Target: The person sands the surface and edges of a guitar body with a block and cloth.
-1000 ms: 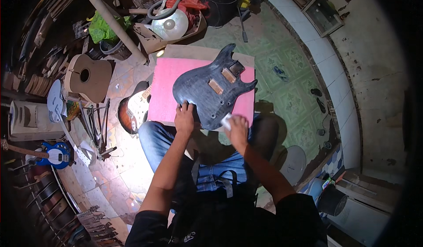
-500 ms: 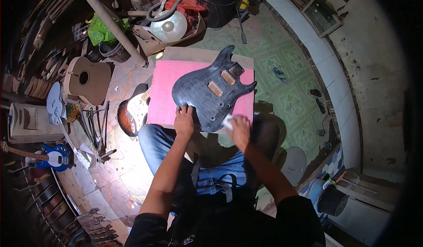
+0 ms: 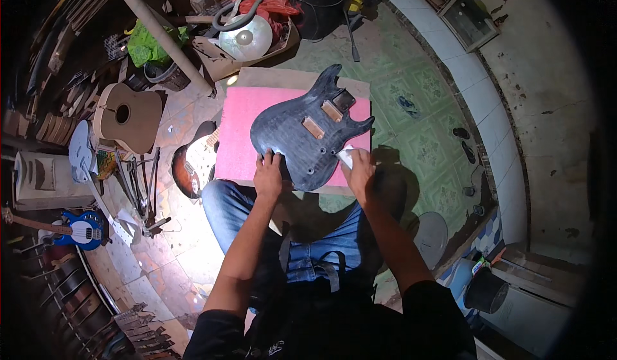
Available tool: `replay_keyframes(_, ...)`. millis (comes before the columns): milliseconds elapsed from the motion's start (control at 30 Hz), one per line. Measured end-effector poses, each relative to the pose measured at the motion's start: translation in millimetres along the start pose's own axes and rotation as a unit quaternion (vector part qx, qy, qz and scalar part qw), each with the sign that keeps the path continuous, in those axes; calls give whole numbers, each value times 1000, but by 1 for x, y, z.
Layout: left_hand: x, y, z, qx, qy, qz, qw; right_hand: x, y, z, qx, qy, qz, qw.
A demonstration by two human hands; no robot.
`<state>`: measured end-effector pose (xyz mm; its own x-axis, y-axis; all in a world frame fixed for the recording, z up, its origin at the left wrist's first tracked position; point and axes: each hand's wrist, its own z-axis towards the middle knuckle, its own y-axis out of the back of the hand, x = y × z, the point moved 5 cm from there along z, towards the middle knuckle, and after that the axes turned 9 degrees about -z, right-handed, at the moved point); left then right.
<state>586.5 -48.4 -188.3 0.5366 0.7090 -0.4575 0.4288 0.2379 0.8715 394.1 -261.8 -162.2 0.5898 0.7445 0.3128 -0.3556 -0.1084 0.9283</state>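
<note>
A dark grey electric guitar body (image 3: 289,132), streaked and without hardware, lies on a pink foam sheet (image 3: 234,122) in front of me. Two bare-wood pickup cavities and several small holes show on its face. My left hand (image 3: 268,173) grips the body's lower left edge, fingertips on top; the thumb is hard to see. In my right hand (image 3: 360,175) is a small white folded piece (image 3: 346,157), perhaps sandpaper or cloth, pressed at the body's lower right edge. The fingers close round it and hide part of it.
A sunburst electric guitar (image 3: 193,161) lies left of the foam, near an acoustic guitar body (image 3: 128,116) and a folded stand (image 3: 138,186). A blue bass (image 3: 80,230) is farther left. Behind stand a cardboard box (image 3: 218,61) and black bucket (image 3: 318,6). Sandals (image 3: 408,106) lie right.
My right hand has moved up and slightly right along the body's edge with the white piece. My left hand and the guitar body have hardly moved.
</note>
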Motion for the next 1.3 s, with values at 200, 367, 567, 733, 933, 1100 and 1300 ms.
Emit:
replay_keyframes(200, 9, -13, 6, -10, -6, 17, 1000, 50, -12, -48, 55, 111, -50, 991)
replay_keyframes(367, -14, 9, 1, 31, 17, -4, 999, 21, -15, -15, 36, 52, -56, 996)
replay_keyframes(567, -10, 7, 1, 29, 25, 15, 999, 69, -33, -53, 28, 150, -30, 988)
replay_keyframes(733, -13, 14, -1, 35, 27, 10, 999, 37, -26, -7, 45, 30, -43, 998)
replay_keyframes(933, -10, 13, -5, 40, 22, 7, 999, 72, -39, -46, 65, 131, -33, 989)
replay_keyframes(1100, 16, 30, -26, 45, 103, -330, 937, 31, -21, -4, 15, -23, -31, 999)
replay_keyframes(1300, 7, 180, -111, -176, -81, -777, 599, 73, -28, -53, 64, 176, 4, 982)
